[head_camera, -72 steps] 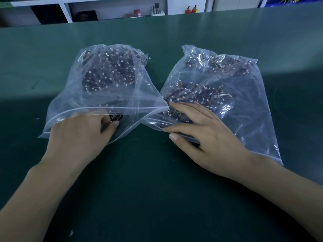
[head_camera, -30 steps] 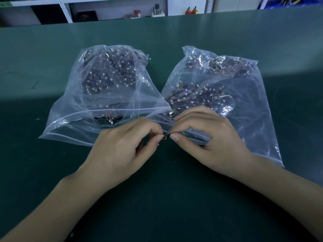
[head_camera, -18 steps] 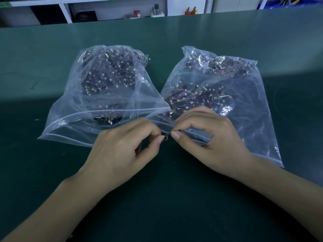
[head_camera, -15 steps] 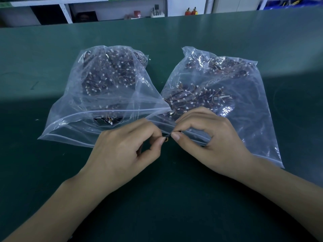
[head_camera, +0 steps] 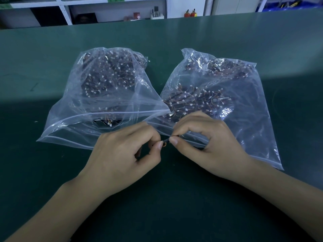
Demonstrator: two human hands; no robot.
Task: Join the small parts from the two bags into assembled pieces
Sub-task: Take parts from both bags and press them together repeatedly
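Left hand (head_camera: 120,154) and right hand (head_camera: 208,145) meet, fingers curled, both pinching one small dark wired part (head_camera: 165,140) just above the green desk (head_camera: 52,172). Two clear plastic zip bags of parts lie behind: left bag (head_camera: 97,95), right bag (head_camera: 227,95).

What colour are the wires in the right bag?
Orange-brown, with white connector ends, inside the right bag; head view.

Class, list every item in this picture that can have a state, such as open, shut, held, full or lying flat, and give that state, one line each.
Left clear plastic zip bag: lying on the green table, mouth open, full of small wired parts.
Right clear plastic zip bag: lying flat, mouth open, also holding wired parts.
Small dark part: pinched between both hands, off the table.
Left hand: fingers curled, pinching the part.
Right hand: fingers curled, pinching the part.
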